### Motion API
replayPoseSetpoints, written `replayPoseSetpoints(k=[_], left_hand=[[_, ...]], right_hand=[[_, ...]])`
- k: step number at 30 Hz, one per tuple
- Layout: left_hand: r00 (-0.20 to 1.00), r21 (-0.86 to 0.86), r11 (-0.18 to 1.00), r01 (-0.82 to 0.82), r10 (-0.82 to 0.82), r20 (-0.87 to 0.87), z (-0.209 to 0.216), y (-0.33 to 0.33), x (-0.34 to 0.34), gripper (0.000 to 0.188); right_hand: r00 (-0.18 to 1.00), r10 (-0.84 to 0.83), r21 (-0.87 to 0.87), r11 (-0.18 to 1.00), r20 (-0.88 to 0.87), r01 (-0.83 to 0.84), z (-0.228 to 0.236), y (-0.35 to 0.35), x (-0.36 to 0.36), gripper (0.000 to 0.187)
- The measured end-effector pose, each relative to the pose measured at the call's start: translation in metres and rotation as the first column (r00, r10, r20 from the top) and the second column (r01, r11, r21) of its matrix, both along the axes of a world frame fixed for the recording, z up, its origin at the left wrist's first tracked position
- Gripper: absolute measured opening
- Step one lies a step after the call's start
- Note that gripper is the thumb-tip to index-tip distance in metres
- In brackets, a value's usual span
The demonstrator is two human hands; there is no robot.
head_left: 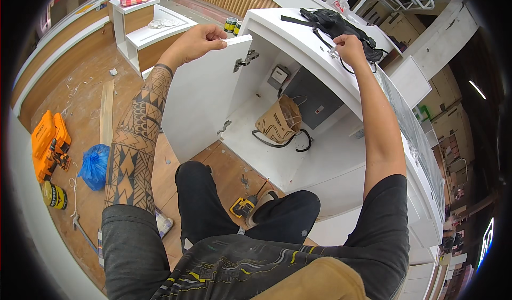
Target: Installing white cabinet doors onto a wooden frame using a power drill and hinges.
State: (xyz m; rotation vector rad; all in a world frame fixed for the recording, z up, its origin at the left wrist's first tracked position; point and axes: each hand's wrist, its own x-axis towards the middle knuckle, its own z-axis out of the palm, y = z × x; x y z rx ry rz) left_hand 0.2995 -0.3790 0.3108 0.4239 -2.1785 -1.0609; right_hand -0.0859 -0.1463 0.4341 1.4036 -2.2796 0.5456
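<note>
Left forearm reaches forward, patterned tattooing running almost to the wrist. Left hand is turned inward to the right, fingers loosely curled, thumb below them. Right forearm is raised forward, inclined to the left. Right hand has folded fingers, thumb and index drawn together. Both knees are bent, spread apart.

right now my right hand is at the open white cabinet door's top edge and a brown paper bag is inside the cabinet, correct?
Not quite: the head view shows your left hand at the top edge of the open white cabinet door. The brown paper bag is inside the cabinet.
</note>
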Motion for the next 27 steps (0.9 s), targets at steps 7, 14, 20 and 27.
replayPoseSetpoints(k=[7, 14, 20, 27], left_hand=[[0.998, 0.016, 1.0, 0.004, -0.005, 0.062, 0.004, 0.001, 0.0, 0.036], [0.998, 0.009, 1.0, 0.004, -0.005, 0.066, 0.003, 0.0, -0.001, 0.037], [1.0, 0.005, 1.0, -0.017, 0.017, 0.013, 0.001, -0.001, 0.001, 0.037], [0.999, 0.009, 1.0, -0.002, 0.002, 0.044, 0.005, 0.0, 0.0, 0.037]], right_hand=[[0.999, -0.006, 0.092, 0.996, 0.049, 0.001, -0.005, 0.003, -0.013, 0.025], [0.954, -0.098, 0.062, 0.995, 0.282, 0.084, -0.005, 0.001, -0.018, 0.018], [0.954, -0.112, 0.102, 0.991, 0.277, 0.087, -0.017, -0.008, -0.03, 0.017], [0.977, -0.085, 0.044, 0.996, 0.197, 0.078, -0.011, -0.008, -0.041, 0.015]])
